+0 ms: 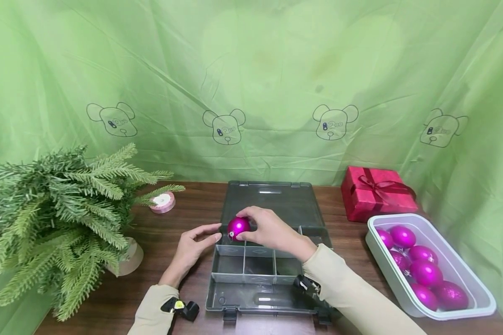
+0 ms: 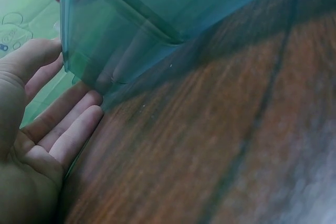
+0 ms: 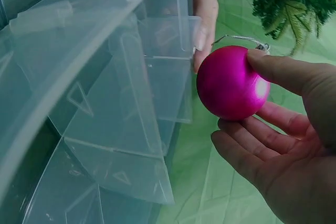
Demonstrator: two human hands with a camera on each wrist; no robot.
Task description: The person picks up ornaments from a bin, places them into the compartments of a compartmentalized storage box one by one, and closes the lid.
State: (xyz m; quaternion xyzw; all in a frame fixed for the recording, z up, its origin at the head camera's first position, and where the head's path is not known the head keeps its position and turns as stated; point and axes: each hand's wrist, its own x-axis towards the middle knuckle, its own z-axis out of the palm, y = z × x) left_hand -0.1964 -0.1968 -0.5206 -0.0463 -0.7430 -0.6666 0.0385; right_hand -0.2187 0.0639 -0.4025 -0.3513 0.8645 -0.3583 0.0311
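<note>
Between thumb and fingers, my right hand [image 1: 270, 229] pinches a shiny magenta Christmas ball [image 1: 238, 227] over the back left of a clear divided storage box [image 1: 260, 279]. The ball's silver cap and thin wire loop show in the right wrist view, with the thumb [image 3: 283, 69] beside the cap. The box's lid [image 1: 272, 200] lies folded back. At the box's left side is my left hand [image 1: 189, 250], its fingers loosely extended and its fingertips right at the wall, as the left wrist view [image 2: 39, 153] shows. Walls split the box into several compartments.
A white tub [image 1: 387, 281] with several magenta balls stands on the right, in front of a red gift box [image 1: 375, 193] with a bow. To the left are a small potted fir tree [image 1: 67, 204] and a pink ribbon roll [image 1: 163, 203]. A green curtain [image 1: 268, 70] hangs behind.
</note>
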